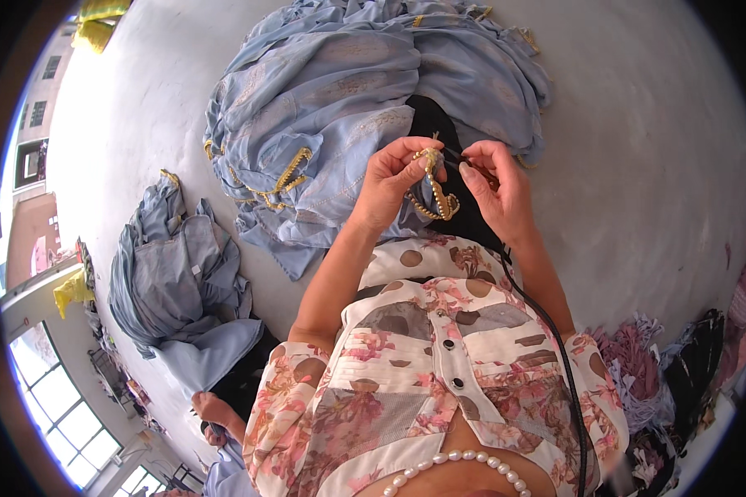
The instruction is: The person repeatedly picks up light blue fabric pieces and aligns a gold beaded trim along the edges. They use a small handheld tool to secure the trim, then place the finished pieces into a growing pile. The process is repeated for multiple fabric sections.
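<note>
A gold beaded trim (436, 192) is pinched in the left hand (389, 186), held up over a black cloth (464, 211) on the lap. The right hand (497, 195) is closed on a small dark tool at the trim's top end. The step looks like trimming or picking at the edging, which calls for steady fingertip control. Blue garments (340, 91) are heaped on the floor beyond, with more at the left.
</note>
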Demonstrator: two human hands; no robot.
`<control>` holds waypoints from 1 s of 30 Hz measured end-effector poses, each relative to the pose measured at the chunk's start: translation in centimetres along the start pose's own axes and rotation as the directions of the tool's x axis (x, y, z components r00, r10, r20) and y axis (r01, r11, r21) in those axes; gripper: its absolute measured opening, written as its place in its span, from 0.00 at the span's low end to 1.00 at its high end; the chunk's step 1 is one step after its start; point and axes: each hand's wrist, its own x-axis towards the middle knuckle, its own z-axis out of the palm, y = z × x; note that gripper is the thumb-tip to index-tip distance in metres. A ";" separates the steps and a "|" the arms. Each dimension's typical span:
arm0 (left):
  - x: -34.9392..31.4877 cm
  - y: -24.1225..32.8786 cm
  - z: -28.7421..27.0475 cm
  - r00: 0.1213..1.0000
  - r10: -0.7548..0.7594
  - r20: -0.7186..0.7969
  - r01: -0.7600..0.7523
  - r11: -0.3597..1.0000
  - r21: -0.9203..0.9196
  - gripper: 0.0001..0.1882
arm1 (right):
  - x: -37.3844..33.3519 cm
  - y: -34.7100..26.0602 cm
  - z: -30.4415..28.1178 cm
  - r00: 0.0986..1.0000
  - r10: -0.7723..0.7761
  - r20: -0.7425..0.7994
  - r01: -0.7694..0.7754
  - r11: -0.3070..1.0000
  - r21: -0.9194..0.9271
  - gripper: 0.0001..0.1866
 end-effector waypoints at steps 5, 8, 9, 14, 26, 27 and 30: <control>0.2 0.4 -0.7 0.993 -0.095 0.076 0.099 0.994 -0.053 0.12 | 0.4 -0.1 -0.4 0.987 0.075 0.142 -0.089 0.991 0.096 0.10; 0.2 0.6 -0.7 0.986 -0.129 0.101 0.133 0.990 -0.039 0.11 | 0.4 0.1 -0.2 0.987 0.052 0.151 -0.066 0.994 0.087 0.09; 0.2 0.6 -0.7 0.985 -0.138 0.106 0.142 0.989 -0.029 0.11 | 0.4 0.2 -0.2 0.988 0.044 0.149 -0.056 0.995 0.078 0.09; 0.2 0.8 -0.7 0.977 -0.179 0.113 0.177 0.984 0.030 0.09 | 0.2 0.5 -0.3 0.991 0.015 0.134 -0.013 1.000 -0.022 0.07; 0.3 2.3 -0.2 0.978 -0.208 0.026 0.204 0.973 0.111 0.16 | -0.2 1.2 -1.1 0.963 0.185 0.198 -0.229 0.946 0.231 0.10; 0.3 2.4 -0.1 0.976 -0.216 0.018 0.212 0.969 0.127 0.16 | -0.1 1.3 -1.0 0.966 0.163 0.200 -0.207 0.951 0.228 0.11; 0.3 2.8 0.3 0.974 -0.225 0.016 0.218 0.955 0.201 0.16 | 0.1 1.6 -0.8 0.972 0.111 0.207 -0.154 0.967 0.204 0.11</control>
